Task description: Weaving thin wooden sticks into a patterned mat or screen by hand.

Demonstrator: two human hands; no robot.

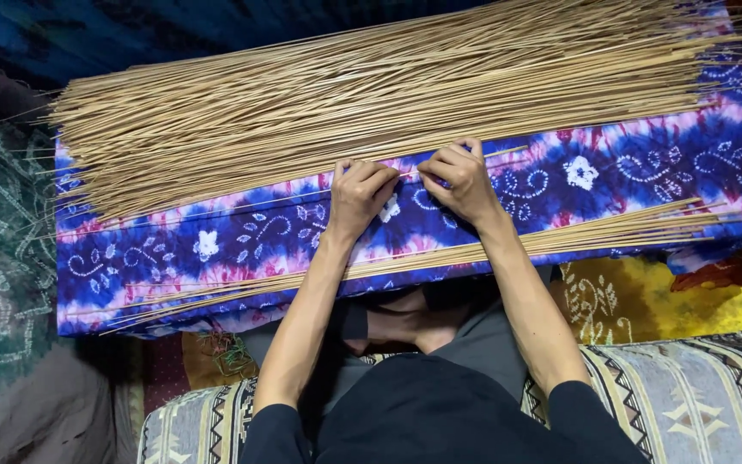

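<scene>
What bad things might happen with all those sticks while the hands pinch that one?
The left hand and right hand pinch one thin stick; it looks slender enough to snap if bent. The big pile of sticks lies right behind the fingers, so a nudge might scatter it. The small bundle lies near the edge of the blue patterned cloth and may slide off.

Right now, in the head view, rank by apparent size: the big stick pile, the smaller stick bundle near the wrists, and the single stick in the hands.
1. Big stick pile
2. Smaller stick bundle
3. Single stick, pinched by left hand and right hand
</scene>
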